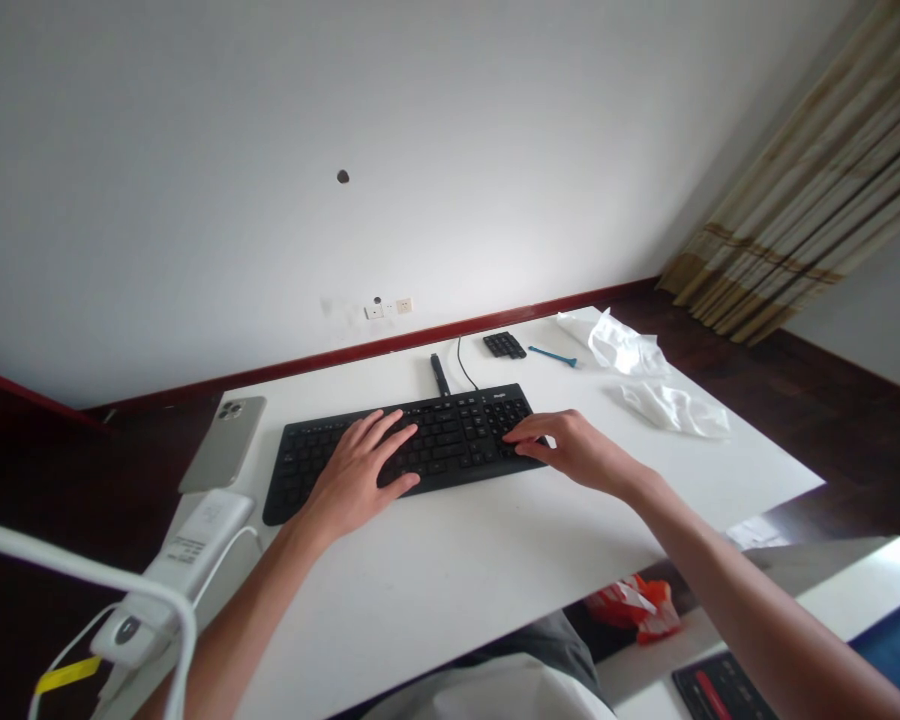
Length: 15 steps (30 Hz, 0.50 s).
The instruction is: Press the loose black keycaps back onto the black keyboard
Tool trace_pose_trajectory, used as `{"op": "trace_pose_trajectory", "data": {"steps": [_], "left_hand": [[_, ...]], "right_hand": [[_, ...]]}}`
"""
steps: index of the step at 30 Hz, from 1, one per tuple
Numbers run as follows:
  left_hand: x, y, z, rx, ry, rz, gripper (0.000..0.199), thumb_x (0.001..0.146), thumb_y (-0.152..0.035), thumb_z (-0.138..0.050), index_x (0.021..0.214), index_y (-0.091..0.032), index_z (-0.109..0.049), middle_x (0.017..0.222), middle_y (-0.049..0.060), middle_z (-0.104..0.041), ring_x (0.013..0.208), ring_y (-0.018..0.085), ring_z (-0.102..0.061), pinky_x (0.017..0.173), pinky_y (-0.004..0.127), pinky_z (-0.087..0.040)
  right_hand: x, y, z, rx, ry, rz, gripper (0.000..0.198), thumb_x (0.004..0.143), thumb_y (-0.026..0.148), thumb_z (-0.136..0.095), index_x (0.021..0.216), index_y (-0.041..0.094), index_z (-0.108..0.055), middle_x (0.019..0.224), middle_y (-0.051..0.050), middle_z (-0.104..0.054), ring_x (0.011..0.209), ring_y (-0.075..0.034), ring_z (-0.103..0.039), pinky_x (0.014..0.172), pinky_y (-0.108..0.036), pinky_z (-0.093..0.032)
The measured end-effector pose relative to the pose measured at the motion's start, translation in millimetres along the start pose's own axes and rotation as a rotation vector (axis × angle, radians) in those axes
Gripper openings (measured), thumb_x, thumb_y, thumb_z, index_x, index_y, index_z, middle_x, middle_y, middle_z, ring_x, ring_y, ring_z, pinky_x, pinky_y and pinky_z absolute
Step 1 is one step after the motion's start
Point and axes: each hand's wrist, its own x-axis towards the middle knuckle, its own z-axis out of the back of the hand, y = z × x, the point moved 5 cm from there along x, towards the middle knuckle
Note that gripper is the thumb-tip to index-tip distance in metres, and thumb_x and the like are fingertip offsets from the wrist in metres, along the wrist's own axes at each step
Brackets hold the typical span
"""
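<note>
A black keyboard (442,440) lies on the white table (450,570), with its cable running off the back. My left hand (356,465) rests over the left half of the keys, fingers spread and stretched out. At the number pad end, my right hand (562,445) bends its fingers down onto the keys, thumb below the index finger. Whether anything small sits between those fingertips is hidden. Behind the keyboard lie a slim black stick-like item (439,375), a small block of loose black keys (505,346) and a blue tool (553,356).
Crumpled clear plastic bags (619,345) lie at the back right. A phone (225,443) and a white power strip (187,570) with cables line the left edge. Below, near my lap, are a red-orange wrapper (637,607) and a black case (720,688). A wall stands behind.
</note>
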Motion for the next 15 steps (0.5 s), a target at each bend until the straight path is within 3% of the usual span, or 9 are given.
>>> {"op": "trace_pose_trajectory", "data": {"steps": [4, 15], "left_hand": [[0, 0, 0, -0.001, 0.005, -0.006, 0.062, 0.099, -0.057, -0.057, 0.157, -0.038, -0.043, 0.168, 0.0, -0.035, 0.155, 0.032, -0.03, 0.127, 0.057, -0.029], [-1, 0, -1, 0.017, 0.022, 0.004, 0.062, 0.1, -0.059, -0.054, 0.157, -0.038, -0.042, 0.169, -0.001, -0.033, 0.156, 0.032, -0.028, 0.127, 0.057, -0.028]], "right_hand": [[1, 1, -4, -0.07, -0.017, 0.069, 0.022, 0.098, 0.022, -0.063, 0.111, 0.027, -0.08, 0.114, -0.002, -0.078, 0.104, -0.022, -0.073, 0.097, -0.035, -0.057], [-4, 18, -9, -0.184, -0.003, 0.164, 0.023, 0.1, 0.014, -0.057, 0.105, 0.023, -0.078, 0.109, -0.005, -0.076, 0.1, -0.022, -0.072, 0.091, -0.037, -0.059]]}}
